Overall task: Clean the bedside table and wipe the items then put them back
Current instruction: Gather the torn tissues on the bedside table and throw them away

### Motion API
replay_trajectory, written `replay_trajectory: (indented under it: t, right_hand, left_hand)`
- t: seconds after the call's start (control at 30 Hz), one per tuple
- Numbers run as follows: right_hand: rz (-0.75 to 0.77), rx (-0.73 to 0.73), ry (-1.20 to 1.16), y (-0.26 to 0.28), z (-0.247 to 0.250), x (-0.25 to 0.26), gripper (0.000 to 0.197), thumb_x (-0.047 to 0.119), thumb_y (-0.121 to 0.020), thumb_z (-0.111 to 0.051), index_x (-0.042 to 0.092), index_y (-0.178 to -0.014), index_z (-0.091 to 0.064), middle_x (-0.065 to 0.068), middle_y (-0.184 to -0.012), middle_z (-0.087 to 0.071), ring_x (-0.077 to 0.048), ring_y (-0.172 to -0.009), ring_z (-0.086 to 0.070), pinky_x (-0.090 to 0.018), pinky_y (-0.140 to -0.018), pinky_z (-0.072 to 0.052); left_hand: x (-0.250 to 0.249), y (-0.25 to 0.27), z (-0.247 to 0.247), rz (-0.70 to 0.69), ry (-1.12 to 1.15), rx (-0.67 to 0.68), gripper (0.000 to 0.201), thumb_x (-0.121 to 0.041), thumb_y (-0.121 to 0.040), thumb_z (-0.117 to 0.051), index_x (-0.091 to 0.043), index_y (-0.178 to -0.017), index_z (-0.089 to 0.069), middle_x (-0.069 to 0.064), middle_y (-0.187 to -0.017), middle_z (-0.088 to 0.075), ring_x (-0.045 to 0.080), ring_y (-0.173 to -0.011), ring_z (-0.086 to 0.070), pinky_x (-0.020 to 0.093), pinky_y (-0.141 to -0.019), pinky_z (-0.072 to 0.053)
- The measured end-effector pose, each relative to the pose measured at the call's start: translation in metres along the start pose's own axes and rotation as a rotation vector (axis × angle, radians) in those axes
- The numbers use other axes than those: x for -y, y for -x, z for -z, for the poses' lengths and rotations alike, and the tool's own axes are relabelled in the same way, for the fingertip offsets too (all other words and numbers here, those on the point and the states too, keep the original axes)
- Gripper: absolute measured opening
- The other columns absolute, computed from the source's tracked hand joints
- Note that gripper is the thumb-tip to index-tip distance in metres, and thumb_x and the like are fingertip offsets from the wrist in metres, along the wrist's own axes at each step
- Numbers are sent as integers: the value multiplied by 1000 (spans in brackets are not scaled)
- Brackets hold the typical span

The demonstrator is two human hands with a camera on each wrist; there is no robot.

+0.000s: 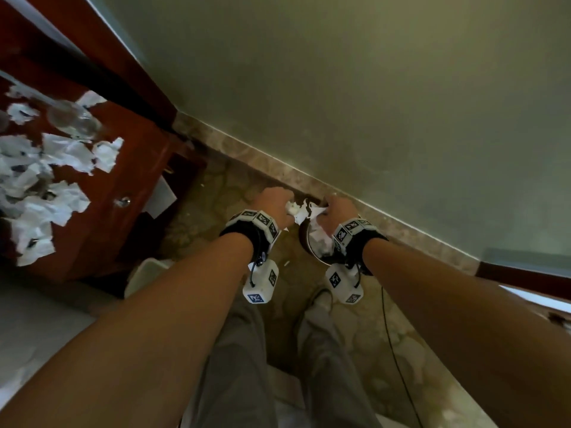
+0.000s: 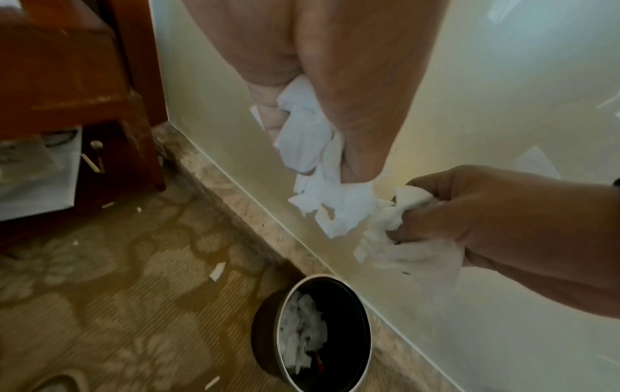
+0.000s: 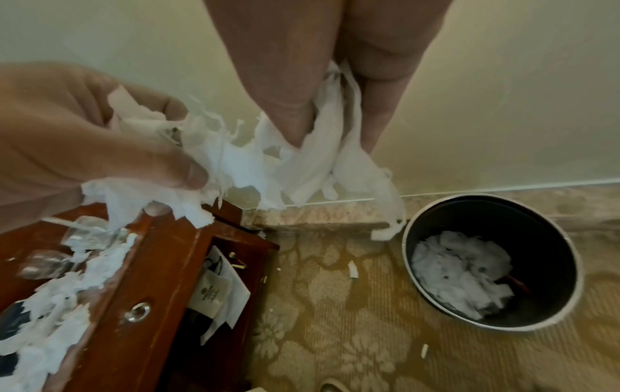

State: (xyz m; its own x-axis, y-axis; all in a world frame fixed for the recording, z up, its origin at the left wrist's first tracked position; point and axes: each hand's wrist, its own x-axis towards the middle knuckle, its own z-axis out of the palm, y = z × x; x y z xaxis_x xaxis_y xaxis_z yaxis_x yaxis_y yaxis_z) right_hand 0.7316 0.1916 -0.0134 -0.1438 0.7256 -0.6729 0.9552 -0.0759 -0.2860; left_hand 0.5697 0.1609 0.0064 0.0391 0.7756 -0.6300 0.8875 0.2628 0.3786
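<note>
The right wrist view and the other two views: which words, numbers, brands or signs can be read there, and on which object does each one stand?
No text can be read in any view.
White card in the open compartment of the bedside table: a dark round mark and small print, too blurred to read.
Wrist bands: only black-and-white square code patterns, no letters.
Bin: no label shows.

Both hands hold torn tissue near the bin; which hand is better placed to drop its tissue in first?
Probably the right hand. In the head view it hangs over the bin, its tissue trailing toward the opening. The left hand grips its wad off to the bin's side.
</note>
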Motion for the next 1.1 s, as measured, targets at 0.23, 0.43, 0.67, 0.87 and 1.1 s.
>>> replay_trajectory:
  t: [0.23, 0.43, 0.67, 0.87, 1.1]
  right_hand:
    - [-96, 59, -60, -39, -54, -127, 35, 12, -88, -53, 10, -122, -58, -13, -110, -65, -31, -99, -62, -28, -70, -41]
    - [-121, 60, -90, -81, -102, -195, 29, 11, -88, -53, 7, -116, -59, -16, -108, -65, -34, -101, -61, -29, -72, -44]
    - [-186, 28, -233, -137, -148, -242, 27, 16, -87, -54, 10, -113, -55, -12, -113, -61, -34, -100, -62, -44, -86, -54]
    - [-109, 156, -233, -168, -184, -270, 83, 24, -83, -71, 14, -151, -26, -13, -155, -26, -31, -137, -37, -36, -107, -36]
    - [-45, 176, -196, -148, -174, -258, 58, 26, -88, -66, 14, -141, -46, -11, -144, -46, -30, -131, -44, -38, -106, -40]
  left_hand:
    - [-51, -61, -118, 5, -20, 123, 32, -21, -86, -65, -9, -114, -59, 11, -119, -61, 29, -112, -56, 39, -97, -42]
    - [-59, -116, -199, 54, 13, 132, 42, -22, -87, -67, -10, -126, -56, 10, -128, -58, 28, -117, -55, 33, -89, -46]
    - [-56, -178, -274, 104, 91, 113, 53, -29, -83, -72, -8, -126, -51, 13, -128, -54, 31, -119, -52, 37, -94, -45]
    - [-42, -206, -324, 111, 215, 224, 87, -27, -70, -83, -14, -142, -36, 11, -145, -39, 31, -131, -44, 41, -104, -42]
    - [-28, -183, -311, 84, 202, 254, 86, -34, -70, -79, -20, -143, -36, 10, -138, -47, 32, -125, -49, 44, -99, -47]
